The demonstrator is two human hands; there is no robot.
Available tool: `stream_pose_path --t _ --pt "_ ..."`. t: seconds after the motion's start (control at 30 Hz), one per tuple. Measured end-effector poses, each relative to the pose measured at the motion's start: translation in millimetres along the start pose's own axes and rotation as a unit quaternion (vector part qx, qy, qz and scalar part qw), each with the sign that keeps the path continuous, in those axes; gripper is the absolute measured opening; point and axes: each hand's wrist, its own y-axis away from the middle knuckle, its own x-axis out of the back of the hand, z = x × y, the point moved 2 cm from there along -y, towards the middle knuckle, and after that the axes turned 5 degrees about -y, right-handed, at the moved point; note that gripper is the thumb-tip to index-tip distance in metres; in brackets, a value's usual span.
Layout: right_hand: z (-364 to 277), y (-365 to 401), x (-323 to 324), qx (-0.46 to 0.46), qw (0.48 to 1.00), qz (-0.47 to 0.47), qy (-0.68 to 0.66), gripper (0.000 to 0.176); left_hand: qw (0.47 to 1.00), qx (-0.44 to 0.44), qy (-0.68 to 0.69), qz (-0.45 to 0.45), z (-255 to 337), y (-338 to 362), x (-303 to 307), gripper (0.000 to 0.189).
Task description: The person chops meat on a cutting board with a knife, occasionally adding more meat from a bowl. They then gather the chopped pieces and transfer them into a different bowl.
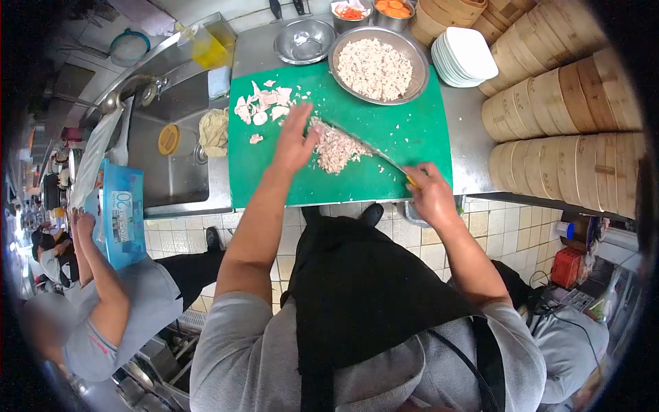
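Note:
My right hand (pixel 429 191) is closed round the yellow handle of a knife (pixel 367 145), whose blade reaches left across a pile of finely chopped pale meat (pixel 336 151) on the green cutting board (pixel 268 182). My left hand (pixel 296 141) lies at the left edge of the pile near the blade's far end, fingers stretched out. Larger pale meat pieces (pixel 262 103) sit at the board's upper left. A metal bowl (pixel 382 69) full of chopped pale meat stands at the board's top edge.
An empty metal bowl (pixel 305 41), stacked white plates (pixel 465 58) and bamboo steamers (pixel 563 103) stand behind and right. To the left are a sink (pixel 171 172) with a cloth (pixel 214 132), and a co-worker (pixel 130 302) beside a blue crate (pixel 123 213). Another person (pixel 570 350) is lower right.

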Motion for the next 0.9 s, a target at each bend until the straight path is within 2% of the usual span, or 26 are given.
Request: stream_pose_path --t 0.1,0.17,0.2,0.23,0.27,0.4,0.63,0.8,0.87,0.9 --pt "25.0 32.9 9.8 -0.063 0.995 0.004 -0.074 0.039 0.999 -0.035 -0.009 -0.035 18.2 6.3 -7.2 0.060" --pt "52.4 65.1 1.4 -0.114 0.976 0.059 -0.177 0.039 0.997 -0.058 0.010 -0.046 25.7 3.0 -13.1 0.060" --pt "47.9 74.2 2.6 -0.116 0.976 0.065 -0.175 0.039 0.997 -0.064 0.012 -0.046 29.0 1.3 -16.7 0.060" --pt "44.3 83.4 1.8 -0.244 0.925 0.056 -0.285 0.038 0.996 -0.060 0.040 -0.059 32.3 0.8 -20.4 0.059" --pt "39.4 95.1 -2.3 -0.366 0.845 0.045 -0.387 0.038 0.993 -0.054 0.068 -0.075 35.5 3.0 -23.8 0.059" --pt "21.3 104.5 -45.2 -0.375 0.804 0.106 -0.450 0.044 0.990 -0.067 0.112 -0.053 44.2 6.8 -32.5 0.058" --pt "-53.8 61.3 -119.0 -0.367 0.803 0.104 -0.457 0.049 0.991 -0.067 0.111 -0.015 57.0 19.8 -47.5 0.064" --pt "-109.1 24.2 -145.8 -0.344 0.826 0.086 -0.438 0.053 0.995 -0.046 0.086 0.015 66.0 23.0 -53.3 0.067" --pt "-118.7 17.9 -152.5 -0.345 0.835 0.076 -0.421 0.054 0.990 -0.038 0.136 0.017 63.9 21.9 -51.3 0.066" --pt "-123.8 13.9 -151.1 -0.287 0.897 0.091 -0.325 0.056 0.980 -0.009 0.194 0.038 61.2 20.9 -50.5 0.061"
